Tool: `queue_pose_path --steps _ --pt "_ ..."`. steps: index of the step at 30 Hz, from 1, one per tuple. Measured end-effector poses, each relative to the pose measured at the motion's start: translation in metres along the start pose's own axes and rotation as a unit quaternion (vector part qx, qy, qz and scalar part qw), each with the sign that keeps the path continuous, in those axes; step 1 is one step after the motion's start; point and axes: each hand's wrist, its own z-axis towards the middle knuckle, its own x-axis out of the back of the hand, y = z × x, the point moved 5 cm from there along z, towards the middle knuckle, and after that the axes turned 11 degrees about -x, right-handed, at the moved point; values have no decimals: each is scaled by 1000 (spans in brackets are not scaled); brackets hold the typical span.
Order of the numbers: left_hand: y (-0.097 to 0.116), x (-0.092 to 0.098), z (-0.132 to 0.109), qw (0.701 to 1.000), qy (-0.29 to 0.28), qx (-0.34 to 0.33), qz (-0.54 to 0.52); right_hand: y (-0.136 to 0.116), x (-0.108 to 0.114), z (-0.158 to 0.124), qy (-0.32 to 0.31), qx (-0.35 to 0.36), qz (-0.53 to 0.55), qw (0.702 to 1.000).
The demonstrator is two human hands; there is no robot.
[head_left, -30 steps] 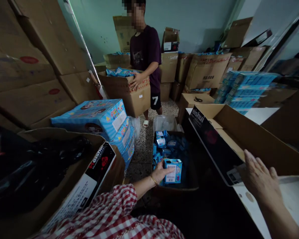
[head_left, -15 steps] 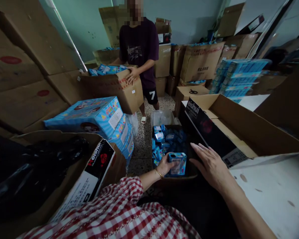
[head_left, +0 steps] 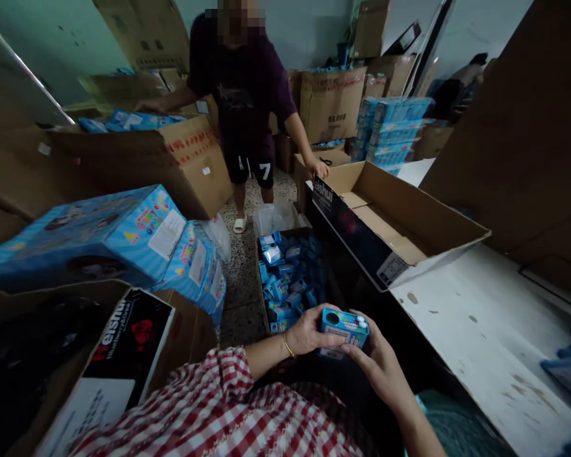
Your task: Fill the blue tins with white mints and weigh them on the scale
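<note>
Between my two hands is a small blue printed box [head_left: 345, 322], with a dark round spot and white lettering on its top face. My left hand [head_left: 309, 333] grips its left side, thumb across the front. My right hand [head_left: 378, 362] closes on its right side, thumb along the lower front edge. Just beyond my hands, an open carton [head_left: 261, 301] on the floor holds many similar blue boxes [head_left: 290, 270], lying jumbled.
A person [head_left: 240, 95] stands ahead, one hand on an open shallow carton [head_left: 400, 216] on the white table [head_left: 476, 317]. Large blue printed cartons [head_left: 137, 235] are stacked at left, behind an open carton [head_left: 124, 355] with black plastic. Stacked blue packs [head_left: 390, 127] stand farther back.
My right hand has come onto the blue box, which my left hand held alone before. The person has stepped closer and put a hand on the shallow carton. My view has turned right.
</note>
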Motion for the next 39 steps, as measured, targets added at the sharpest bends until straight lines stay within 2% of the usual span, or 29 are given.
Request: queue_pose_path --steps 3,7,9,13,16,19,21,26,32,34,36,37,39 --pt "-3 -3 5 999 -2 -9 -31 11 7 -4 28 -23 40 999" --pt "-18 4 5 989 46 -2 -139 12 18 -4 105 -39 86 990" --pt "-32 4 -1 984 56 33 -163 10 18 -5 117 -39 100 987" --pt "-55 -6 -17 967 45 118 -223 9 17 -7 120 -35 110 986" --pt "-51 -12 -18 975 4 96 -199 12 17 -10 113 -40 105 987" --pt "-38 -17 -17 980 -71 84 -166 16 15 -12 79 -47 100 991" --pt "-32 -18 -17 980 -100 86 -147 19 13 -12 54 -49 100 992" --pt "-24 -24 -16 989 -83 64 -102 24 17 -12 30 -47 109 993" --pt "-21 -43 -10 992 -76 36 -90 27 37 -21 91 -61 120 987" --pt "-24 -48 -7 987 -97 43 -117 29 43 -24 111 -59 119 985" --pt "-30 -44 2 982 -110 70 -138 33 50 -27 138 -57 127 981" --pt "-32 -35 12 983 -90 84 -136 37 55 -28 150 -59 134 978" --pt "-35 -4 40 990 16 99 -101 45 69 -26 175 -69 145 971"
